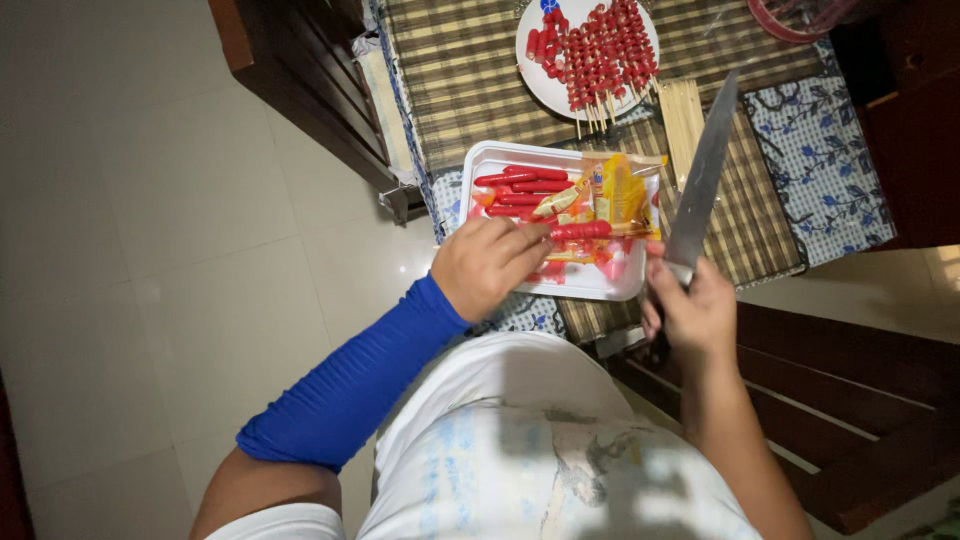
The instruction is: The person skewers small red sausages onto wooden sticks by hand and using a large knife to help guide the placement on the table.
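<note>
My left hand point(490, 265), with a blue sleeve on the forearm, pinches one red sausage point(582, 230) over a white rectangular tray point(480, 162). The tray holds several more red sausages point(525, 185) and yellow-orange wrappers point(615, 190). My right hand point(693, 310) grips the handle of a large knife point(703, 175); its blade points up and away over the tray's right side. A white round plate point(540, 85) at the back carries several skewers of red sausage pieces point(600, 50).
A bundle of bare wooden skewers point(683, 115) lies right of the plate on a striped bamboo mat point(460, 70) over a blue-flowered cloth point(830, 150). Dark wooden furniture point(300, 70) stands on both sides. Pale floor tiles point(150, 230) spread to the left.
</note>
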